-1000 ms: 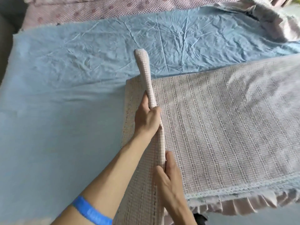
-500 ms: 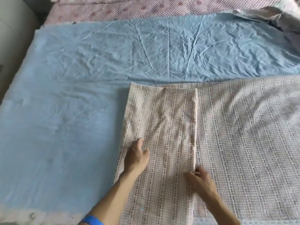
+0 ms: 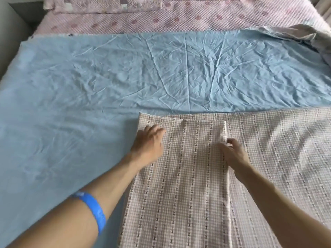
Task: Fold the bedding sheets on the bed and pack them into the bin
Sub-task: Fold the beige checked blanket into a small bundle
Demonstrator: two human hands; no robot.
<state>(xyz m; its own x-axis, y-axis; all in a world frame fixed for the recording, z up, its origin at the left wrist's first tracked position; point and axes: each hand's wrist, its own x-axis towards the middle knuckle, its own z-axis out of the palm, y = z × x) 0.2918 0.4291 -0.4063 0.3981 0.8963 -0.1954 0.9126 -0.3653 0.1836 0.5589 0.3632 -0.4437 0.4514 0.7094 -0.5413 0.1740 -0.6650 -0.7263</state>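
under both hands' fingers (image 3: 157, 130): checked sheet (image 3: 188, 185)

Home bedroom. A bed (image 3: 179, 17) fills almost the whole view, covered by a pink quilted spread with small floral patches. 1 matching pillow (image 3: 107, 4) lies at the far end. A creased blue sheet (image 3: 125, 77) is spread flat across the mattress, a pink checked sheet (image 3: 268, 158) on top of it nearer the camera. Crumpled grey fabric (image 3: 304, 36) sits at the far right. Soft daylight.
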